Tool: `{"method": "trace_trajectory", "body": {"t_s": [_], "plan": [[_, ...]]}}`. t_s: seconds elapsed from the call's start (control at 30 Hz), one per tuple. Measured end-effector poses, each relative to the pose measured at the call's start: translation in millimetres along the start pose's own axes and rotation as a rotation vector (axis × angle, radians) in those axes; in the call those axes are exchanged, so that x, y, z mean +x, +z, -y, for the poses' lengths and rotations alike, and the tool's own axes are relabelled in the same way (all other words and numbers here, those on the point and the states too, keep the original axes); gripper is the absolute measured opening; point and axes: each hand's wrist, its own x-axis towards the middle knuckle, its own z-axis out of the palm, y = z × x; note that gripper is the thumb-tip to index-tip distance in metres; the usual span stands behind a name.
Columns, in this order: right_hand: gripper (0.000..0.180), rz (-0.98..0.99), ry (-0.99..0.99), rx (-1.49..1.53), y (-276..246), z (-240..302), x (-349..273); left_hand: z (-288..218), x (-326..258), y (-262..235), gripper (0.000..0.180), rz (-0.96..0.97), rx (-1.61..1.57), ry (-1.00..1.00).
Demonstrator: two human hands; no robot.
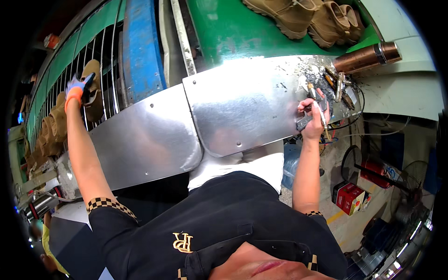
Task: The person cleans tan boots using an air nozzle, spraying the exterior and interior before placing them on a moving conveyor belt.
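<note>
At the far left, my left hand (74,89) wears a grey-blue glove with an orange cuff. Its fingers close on a tan shoe (95,108) that rests on a wire rack. Over the right end of the metal worktop (242,102), my bare right hand (313,112) has its fingers curled around a slim silver pen-like tool (322,115). Beside that palm sits a dark grey piece (304,122), whose kind I cannot make out. Several small tools (342,87) lie next to this hand on a stained patch of the worktop.
More tan shoes (57,119) line the wire rack (103,70), and others (289,16) stand on a green surface (224,35) at the back. A copper-coloured flask (368,57) lies at the far right. Below it are cables, a red box (348,198) and a fan (351,162).
</note>
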Motion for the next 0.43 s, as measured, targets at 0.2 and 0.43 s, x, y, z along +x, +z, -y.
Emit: {"method": "trace_trajectory", "body": {"t_s": [0.2,0.43], "plan": [[0.051,-0.037,-0.012,-0.079,3,5,-1,-38,-44,34,0.078,-0.308,-0.095,0.032],[0.052,-0.01,-0.008,-0.047,-4,-1,-3,11,-122,-1,0.048,-0.181,-0.761,0.266]]}}
